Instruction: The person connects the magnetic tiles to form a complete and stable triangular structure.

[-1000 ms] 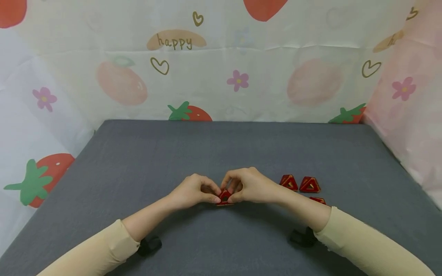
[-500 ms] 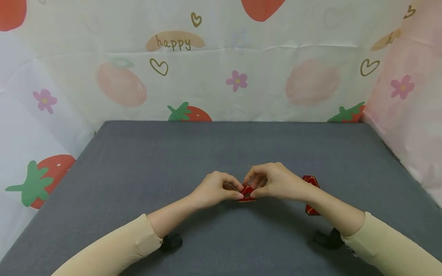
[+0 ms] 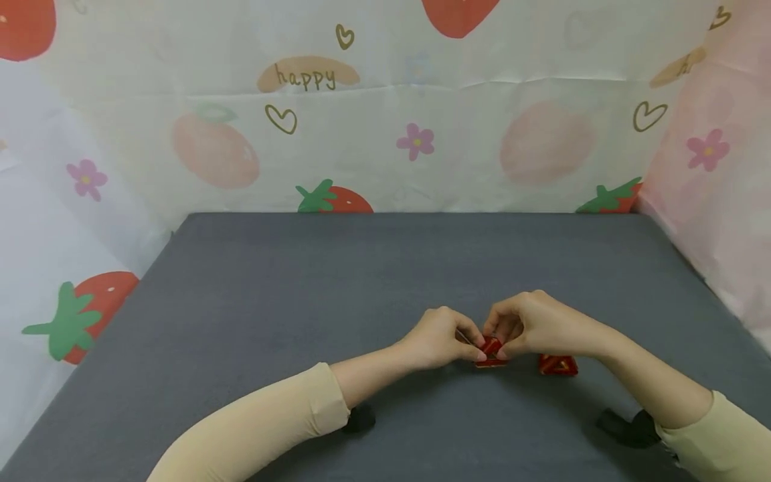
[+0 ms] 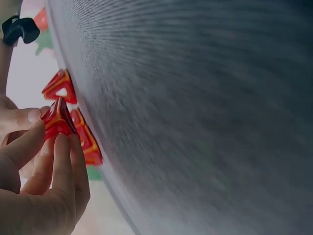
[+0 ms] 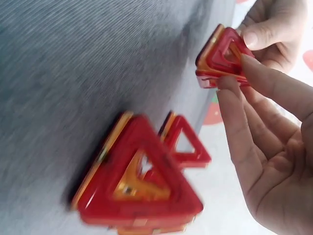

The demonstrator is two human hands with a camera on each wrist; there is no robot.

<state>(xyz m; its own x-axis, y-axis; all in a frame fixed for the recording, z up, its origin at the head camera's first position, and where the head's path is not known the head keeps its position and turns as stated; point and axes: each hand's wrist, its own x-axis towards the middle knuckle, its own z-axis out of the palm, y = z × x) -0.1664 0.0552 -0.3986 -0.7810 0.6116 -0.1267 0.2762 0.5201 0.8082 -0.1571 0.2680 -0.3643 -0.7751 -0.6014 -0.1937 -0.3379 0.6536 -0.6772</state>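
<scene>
A small pyramid of red and orange triangular magnetic tiles [image 3: 490,351] stands low over the grey table, right of its middle. My left hand [image 3: 442,338] pinches its left side between thumb and fingers. From the other side my right hand [image 3: 536,326] pinches it too, fingertips close to those of the left. In the right wrist view the held pyramid [image 5: 226,56] shows a triangular opening in its face. A second red pyramid [image 3: 557,365] rests on the table just right of the held one, below my right hand, which covers whatever lies behind it.
The right wrist view has a large red pyramid [image 5: 139,176] in front and another [image 5: 188,142] behind it. Black wrist cameras [image 3: 629,428] hang under the sleeves. A printed cloth [image 3: 385,134] closes off the table's back edge.
Both hands have carried the pyramid from mid-table to the right, towards the other pyramids. The two farther pyramids seen earlier are now hidden behind my right hand in the head view.
</scene>
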